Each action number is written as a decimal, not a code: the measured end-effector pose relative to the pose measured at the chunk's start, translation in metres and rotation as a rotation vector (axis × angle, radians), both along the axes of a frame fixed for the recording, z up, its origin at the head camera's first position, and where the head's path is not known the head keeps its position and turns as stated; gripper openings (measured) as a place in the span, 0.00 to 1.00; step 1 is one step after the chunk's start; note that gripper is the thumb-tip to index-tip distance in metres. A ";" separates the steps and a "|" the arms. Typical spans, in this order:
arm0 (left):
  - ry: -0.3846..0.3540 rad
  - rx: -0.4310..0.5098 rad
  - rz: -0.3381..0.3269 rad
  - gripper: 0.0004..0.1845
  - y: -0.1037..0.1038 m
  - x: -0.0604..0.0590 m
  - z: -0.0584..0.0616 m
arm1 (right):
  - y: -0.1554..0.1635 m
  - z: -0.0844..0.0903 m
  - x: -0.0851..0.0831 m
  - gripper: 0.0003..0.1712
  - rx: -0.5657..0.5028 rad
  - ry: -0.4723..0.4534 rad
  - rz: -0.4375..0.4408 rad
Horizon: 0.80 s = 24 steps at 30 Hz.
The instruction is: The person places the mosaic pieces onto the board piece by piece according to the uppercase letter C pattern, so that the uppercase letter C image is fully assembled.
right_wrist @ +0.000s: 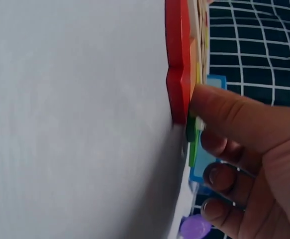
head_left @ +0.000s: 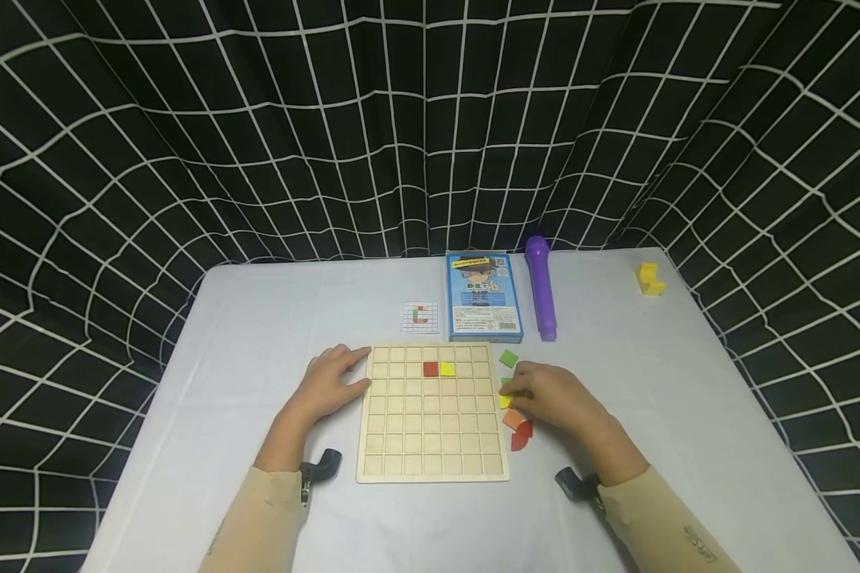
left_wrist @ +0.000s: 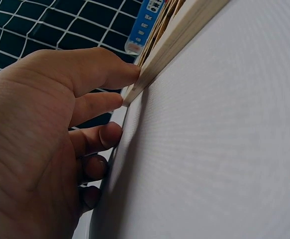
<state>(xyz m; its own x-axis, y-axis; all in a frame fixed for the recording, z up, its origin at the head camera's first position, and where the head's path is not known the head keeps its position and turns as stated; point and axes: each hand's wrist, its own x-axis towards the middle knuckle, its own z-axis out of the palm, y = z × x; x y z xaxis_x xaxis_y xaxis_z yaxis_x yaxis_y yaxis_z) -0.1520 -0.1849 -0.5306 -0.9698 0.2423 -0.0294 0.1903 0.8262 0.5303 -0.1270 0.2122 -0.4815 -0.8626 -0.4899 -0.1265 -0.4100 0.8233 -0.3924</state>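
A wooden grid board (head_left: 394, 402) lies on the white table, with a red square tile (head_left: 431, 369) and a yellow tile with a rounded corner (head_left: 447, 369) side by side in its upper cells. At its left edge my left hand (head_left: 327, 383) rests, index finger and thumb spread and touching the rim. Beyond the right edge my right hand (head_left: 552, 395) has thumb and fingertips together at another yellow tile (head_left: 505, 401), partly hidden under them. Around it lie green tiles (head_left: 508, 358), an orange tile (head_left: 514, 419) and red tiles (head_left: 519, 442). In the right wrist view, the thumb overlaps the stacked tiles.
Behind the board lies a small pattern card (head_left: 420, 317) with a coloured figure on a grid. To its right are a blue box (head_left: 483, 297), a purple microphone-shaped stick (head_left: 541, 288) and, far right, a small yellow block (head_left: 650, 280). Black grid-lined curtains (head_left: 373, 127) hang around the table.
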 end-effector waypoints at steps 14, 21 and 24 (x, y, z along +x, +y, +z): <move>0.003 0.003 0.000 0.34 0.000 0.000 -0.001 | -0.003 0.000 -0.002 0.10 -0.064 -0.061 -0.116; 0.006 0.009 0.002 0.34 0.000 0.001 -0.001 | -0.003 -0.001 -0.006 0.09 -0.083 -0.056 -0.141; 0.006 0.004 0.000 0.34 0.000 0.001 0.000 | -0.003 -0.001 -0.006 0.17 -0.065 -0.085 -0.189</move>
